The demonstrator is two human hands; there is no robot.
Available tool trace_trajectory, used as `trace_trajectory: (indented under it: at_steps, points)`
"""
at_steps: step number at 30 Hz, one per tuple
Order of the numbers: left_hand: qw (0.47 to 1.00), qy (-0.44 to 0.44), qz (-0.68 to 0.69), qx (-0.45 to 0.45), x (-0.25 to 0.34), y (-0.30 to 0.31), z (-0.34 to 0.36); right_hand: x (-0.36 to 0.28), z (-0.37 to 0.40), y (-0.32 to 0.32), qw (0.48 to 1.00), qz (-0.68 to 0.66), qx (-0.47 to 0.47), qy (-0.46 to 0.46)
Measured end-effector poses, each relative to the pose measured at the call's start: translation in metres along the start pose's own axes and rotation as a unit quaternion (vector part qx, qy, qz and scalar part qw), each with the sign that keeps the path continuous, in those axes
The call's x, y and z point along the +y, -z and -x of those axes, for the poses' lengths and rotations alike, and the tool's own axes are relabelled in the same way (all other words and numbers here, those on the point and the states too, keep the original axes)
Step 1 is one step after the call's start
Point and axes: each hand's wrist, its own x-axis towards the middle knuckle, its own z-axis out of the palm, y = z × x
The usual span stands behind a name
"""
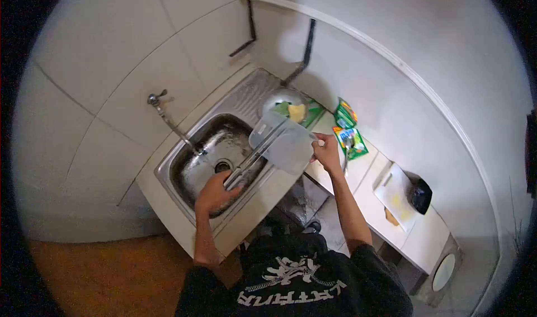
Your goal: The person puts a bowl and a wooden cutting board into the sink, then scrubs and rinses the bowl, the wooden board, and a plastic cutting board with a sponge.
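Observation:
My left hand (215, 193) is closed around the handles of metal tongs (254, 155), over the near side of the steel sink (184, 174). The far end of the tongs reaches up against a translucent plastic container (291, 149). My right hand (326, 151) pinches the right edge of that container, which is tilted over the sink's right rim and the counter. Just behind the container, a round bowl (271, 102) holds a yellow sponge (297, 113) and something green.
A wall faucet (178, 131) reaches over the basin. Green packets (351, 142) lie right of the container, with a spoon on one. Farther right are a white cutting board (398, 197), a black bowl (419, 196) and a round white lid (444, 272).

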Motion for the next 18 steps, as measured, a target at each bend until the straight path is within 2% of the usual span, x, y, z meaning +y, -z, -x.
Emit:
trace_trajectory:
  at_steps: [2,3,5,6,9,10,13,14,18]
  points:
    - [0.991,-0.069,-0.112,-0.028,0.015,0.017,-0.015,-0.011,0.01,0.002,0.995,-0.007,0.088,0.037]
    - [0.989,-0.072,-0.118,-0.05,0.043,-0.015,-0.012,-0.003,0.04,0.047,0.995,-0.013,0.101,0.02]
    - [0.97,-0.175,-0.158,-0.059,0.06,-0.036,-0.031,-0.009,0.055,0.092,0.999,-0.03,0.04,0.012]
    - [0.962,-0.135,-0.22,-0.085,0.082,-0.035,-0.036,0.012,0.052,0.104,0.998,-0.044,0.049,0.013]
    - [0.954,-0.149,-0.243,-0.097,0.134,-0.053,-0.043,-0.001,0.084,0.156,0.998,-0.006,0.056,0.009]
    - [0.939,-0.222,-0.248,-0.083,0.134,-0.064,-0.053,0.007,0.09,0.168,0.998,-0.019,0.058,0.022]
    - [0.916,-0.273,-0.285,-0.072,0.164,-0.095,-0.062,0.008,0.119,0.21,0.998,-0.032,0.059,0.018]
    - [0.906,-0.316,-0.27,-0.084,0.168,-0.108,-0.07,0.003,0.132,0.223,0.997,-0.033,0.061,0.012]
    - [0.879,-0.376,-0.255,-0.146,0.217,-0.16,-0.078,0.004,0.192,0.27,0.993,0.01,0.112,-0.017]
